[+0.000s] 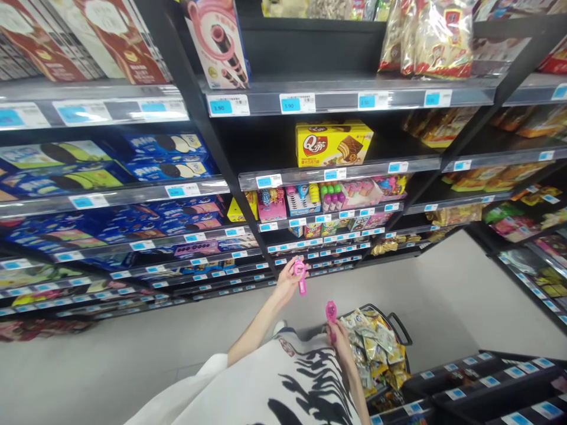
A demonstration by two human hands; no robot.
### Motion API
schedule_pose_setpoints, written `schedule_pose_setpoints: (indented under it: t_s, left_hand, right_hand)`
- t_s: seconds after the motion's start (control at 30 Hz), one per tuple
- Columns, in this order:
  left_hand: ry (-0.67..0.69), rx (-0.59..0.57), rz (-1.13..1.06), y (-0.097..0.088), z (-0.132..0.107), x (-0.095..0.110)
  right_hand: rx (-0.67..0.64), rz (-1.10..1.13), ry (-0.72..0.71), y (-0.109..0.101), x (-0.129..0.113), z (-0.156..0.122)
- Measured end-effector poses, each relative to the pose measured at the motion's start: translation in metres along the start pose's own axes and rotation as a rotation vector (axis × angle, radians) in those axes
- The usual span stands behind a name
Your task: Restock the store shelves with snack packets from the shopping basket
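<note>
The shelves [341, 101] fill the far side, with candy rows low in the middle. A basket [404, 337] of snack packs stands near, at the right. The left hand [286, 282] holds a pink toy [300, 276] up before the low shelves, fingers closed on its handle. The right hand [340, 335] grips a second pink toy [331, 311] upright over the basket, probably so that its head stays visible.

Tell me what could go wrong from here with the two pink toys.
1. The left hand seems to pinch the left toy with fingertips only, out over bare floor; a slip would likely drop it there.
2. The right hand holds the right toy beside the basket, which is heaped with packets. A dropped toy could sink among them, and a nudge might push packets over the rim.
</note>
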State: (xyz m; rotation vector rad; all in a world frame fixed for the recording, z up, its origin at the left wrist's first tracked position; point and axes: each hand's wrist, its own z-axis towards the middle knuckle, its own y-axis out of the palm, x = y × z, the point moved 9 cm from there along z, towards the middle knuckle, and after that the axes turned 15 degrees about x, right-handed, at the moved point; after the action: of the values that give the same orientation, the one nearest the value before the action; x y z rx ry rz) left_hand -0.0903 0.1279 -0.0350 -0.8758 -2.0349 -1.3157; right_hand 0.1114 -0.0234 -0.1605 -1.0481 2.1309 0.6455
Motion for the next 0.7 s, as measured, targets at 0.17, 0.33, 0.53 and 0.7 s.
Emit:
schedule_pose_setpoints:
  t_s: [0.17, 0.33, 0.53, 0.7]
  left_hand:
    - [-0.05, 0.012, 0.04, -0.001, -0.001, -0.007]
    - [-0.065, 0.014, 0.05, -0.001, 0.001, -0.011]
    - [-0.097, -0.02, 0.031, 0.003, 0.001, -0.014]
    - [-0.097, -0.085, 0.09, 0.011, 0.0, -0.011]
  right_hand:
    - [0.0, 0.01, -0.001, -0.002, 0.003, 0.001]
    - [-0.004, 0.013, -0.001, -0.005, 0.005, 0.002]
    - [-0.023, 0.011, -0.016, -0.006, 0.006, 0.005]
    - [-0.03, 0.013, -0.018, -0.007, 0.004, 0.005]
